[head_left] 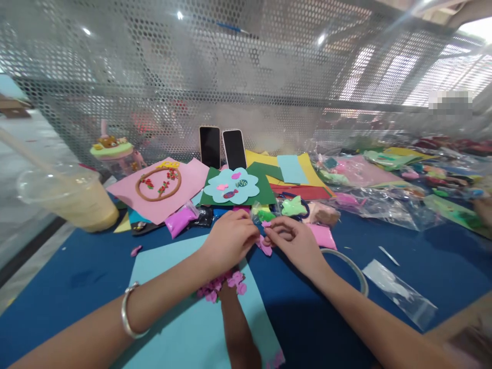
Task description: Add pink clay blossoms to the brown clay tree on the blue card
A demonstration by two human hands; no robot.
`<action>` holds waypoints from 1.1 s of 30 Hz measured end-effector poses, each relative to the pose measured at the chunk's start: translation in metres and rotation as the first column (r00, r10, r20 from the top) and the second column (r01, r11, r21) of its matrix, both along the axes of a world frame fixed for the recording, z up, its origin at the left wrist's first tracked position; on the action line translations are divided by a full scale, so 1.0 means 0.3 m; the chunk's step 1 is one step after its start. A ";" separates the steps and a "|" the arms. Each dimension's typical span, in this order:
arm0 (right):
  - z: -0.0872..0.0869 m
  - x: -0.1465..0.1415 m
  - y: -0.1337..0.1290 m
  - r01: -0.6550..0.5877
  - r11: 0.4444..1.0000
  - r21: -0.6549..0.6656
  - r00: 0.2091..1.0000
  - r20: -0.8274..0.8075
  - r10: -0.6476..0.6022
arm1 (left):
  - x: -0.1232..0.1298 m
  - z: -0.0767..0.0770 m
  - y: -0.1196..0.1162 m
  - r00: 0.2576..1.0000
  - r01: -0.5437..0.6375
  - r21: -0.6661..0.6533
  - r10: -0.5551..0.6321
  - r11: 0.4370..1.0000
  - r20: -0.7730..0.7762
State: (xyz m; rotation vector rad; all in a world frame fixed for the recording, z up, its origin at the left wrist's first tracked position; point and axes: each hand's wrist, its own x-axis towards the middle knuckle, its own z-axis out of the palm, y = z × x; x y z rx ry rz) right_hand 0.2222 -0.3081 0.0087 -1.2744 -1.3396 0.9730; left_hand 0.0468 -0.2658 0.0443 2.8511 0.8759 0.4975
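Observation:
My right hand (291, 240) pinches a small bit of pink clay (266, 224) between thumb and fingertip. Close beside it, my left hand (233, 236) has its fingers curled together, and what they hold is hidden. A larger pink clay lump (264, 247) shows between and below the two hands. Under my left forearm lies a light blue sheet (165, 287) bearing a brown clay tree trunk (236, 328). Pink clay blossoms (235, 279) cluster at the top of the trunk, partly covered by my arm. More pink clay (277, 360) sits at the sheet's lower right corner.
A tilted drink cup (73, 200) stands left. Two phones (209, 146) lean against the perforated metal panel (165, 66). Pink card (126, 192), flower-shaped card (246, 192), clay packets (181, 219), a tape ring (359, 271) and a plastic bag (400, 292) lie on the blue table (307, 328).

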 end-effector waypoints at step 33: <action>0.049 0.011 -0.027 0.197 0.968 0.158 0.980 -0.072 -0.188 | 0.027 0.044 -0.022 0.700 0.245 -0.880 0.554 0.407 0.451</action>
